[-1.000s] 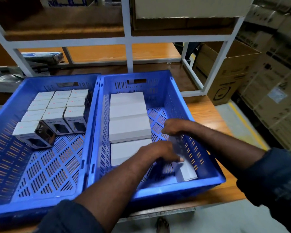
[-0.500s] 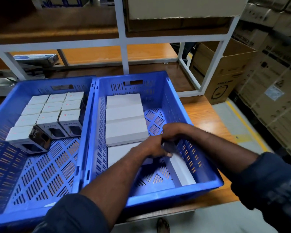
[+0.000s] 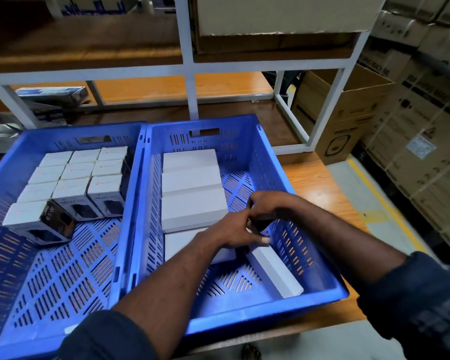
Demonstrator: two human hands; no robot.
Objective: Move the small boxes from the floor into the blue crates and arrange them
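Two blue crates stand side by side on a wooden table. The left crate [image 3: 63, 271] holds several small white-topped boxes [image 3: 76, 175] with dark sides, packed in rows at its far end. In the right crate [image 3: 247, 315] a column of flat white boxes [image 3: 192, 193] runs along the left wall. One long white box [image 3: 276, 274] stands on its edge by the right wall. My left hand [image 3: 234, 233] lies over that box's far end, fingertips on it. My right hand [image 3: 266, 209] is curled just above, touching the left; what is under its fingers is in shadow.
A white metal shelf frame [image 3: 190, 74] rises behind the crates, with a large carton [image 3: 283, 14] on the upper shelf. An open cardboard box [image 3: 348, 113] and stacked cartons [image 3: 426, 126] stand on the right. The floor with a yellow line [image 3: 390, 211] lies beside the table.
The long white box has gone from being held in both hands to standing by the right wall. My hands have drawn together at its far end.
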